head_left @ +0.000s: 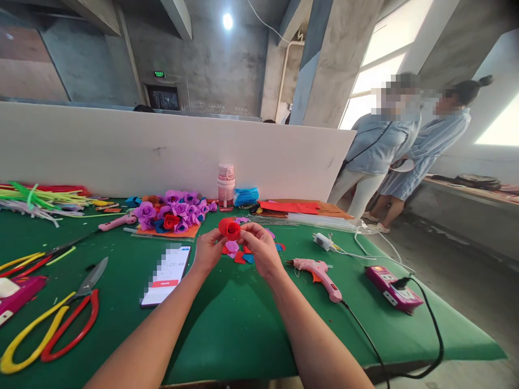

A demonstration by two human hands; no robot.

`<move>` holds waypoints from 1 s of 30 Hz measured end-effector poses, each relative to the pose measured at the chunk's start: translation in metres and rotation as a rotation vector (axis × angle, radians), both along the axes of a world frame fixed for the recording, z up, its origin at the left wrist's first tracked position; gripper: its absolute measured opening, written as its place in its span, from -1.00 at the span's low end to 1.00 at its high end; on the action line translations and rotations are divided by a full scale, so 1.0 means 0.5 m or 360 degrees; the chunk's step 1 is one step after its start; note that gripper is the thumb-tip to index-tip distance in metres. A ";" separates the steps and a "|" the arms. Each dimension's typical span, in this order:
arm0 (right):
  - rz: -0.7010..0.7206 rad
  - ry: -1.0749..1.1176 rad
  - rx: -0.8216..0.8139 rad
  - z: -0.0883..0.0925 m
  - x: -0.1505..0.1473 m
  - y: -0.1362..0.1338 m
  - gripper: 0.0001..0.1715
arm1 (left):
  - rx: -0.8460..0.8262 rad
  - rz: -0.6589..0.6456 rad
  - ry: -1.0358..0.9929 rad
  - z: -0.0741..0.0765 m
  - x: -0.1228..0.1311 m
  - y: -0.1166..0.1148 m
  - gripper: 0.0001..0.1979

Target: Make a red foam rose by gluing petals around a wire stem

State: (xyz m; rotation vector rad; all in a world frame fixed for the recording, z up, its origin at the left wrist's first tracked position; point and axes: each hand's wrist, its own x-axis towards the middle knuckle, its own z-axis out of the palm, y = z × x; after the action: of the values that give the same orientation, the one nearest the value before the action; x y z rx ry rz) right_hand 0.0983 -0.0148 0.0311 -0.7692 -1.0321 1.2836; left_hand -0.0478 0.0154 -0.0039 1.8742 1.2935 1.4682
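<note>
A red flower (230,229) with rolled petals is held up above the green table (239,302), between both hands. My left hand (208,249) pinches its left side, and my right hand (259,246) grips its right edge with thumb and fingers. Beneath the hands lie loose pink, red and blue petals (232,247). To the left of my left hand lies a phone (167,275) with a lit screen. A pink glue gun (318,273) rests right of my right hand.
Scissors (87,286) lie at left, near a bunch of purple flowers (180,208). A pink bottle (226,189) stands by the white partition (170,146). At right are a power strip (393,289) with a black cord and a white charger (324,242). Two people stand beyond.
</note>
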 end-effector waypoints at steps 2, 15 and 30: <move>0.0010 0.0016 -0.0020 0.000 0.001 0.000 -0.82 | 0.0005 -0.0003 0.0000 -0.002 -0.001 0.002 -0.70; -0.0002 -0.0093 -0.0118 0.004 0.007 0.000 -0.83 | -0.0017 -0.0035 -0.0040 0.005 0.002 -0.001 -0.70; 0.0171 0.0073 -0.0264 -0.010 0.014 0.015 -0.84 | -0.0114 -0.0151 -0.0041 0.000 0.008 -0.001 -0.74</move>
State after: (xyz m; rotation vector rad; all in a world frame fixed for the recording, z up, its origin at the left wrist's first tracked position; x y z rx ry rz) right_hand 0.1054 -0.0075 0.0260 -0.8145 -0.9490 1.4866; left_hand -0.0437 0.0148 -0.0039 1.8384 1.2119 1.3752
